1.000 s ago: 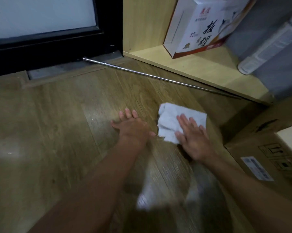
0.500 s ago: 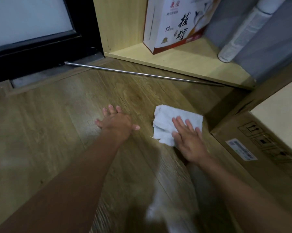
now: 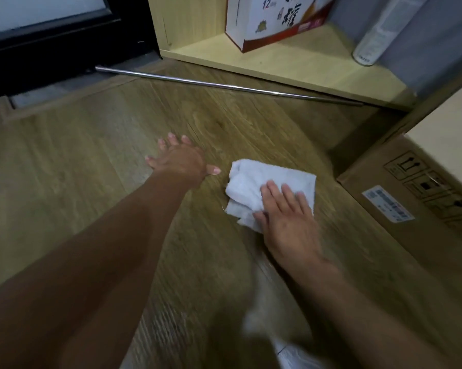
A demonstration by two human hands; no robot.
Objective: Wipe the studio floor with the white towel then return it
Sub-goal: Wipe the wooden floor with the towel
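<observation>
Wiping step in progress: right hand (image 3: 286,222), fingers flat and together, presses the white towel (image 3: 272,186) on the floor (image 3: 91,169), left hand (image 3: 182,161) braced with fingers spread; next, sweep toward unwiped boards.

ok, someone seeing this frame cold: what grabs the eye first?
The crumpled white towel at centre right on the brown wood-plank floor, with the right hand pressing flat on it. Just left, the left hand rests spread on bare floor, apart from the towel. Behind, a thin shiny metal rod lies along the foot of the pale wooden shelf; a brown cardboard box stands at right.
</observation>
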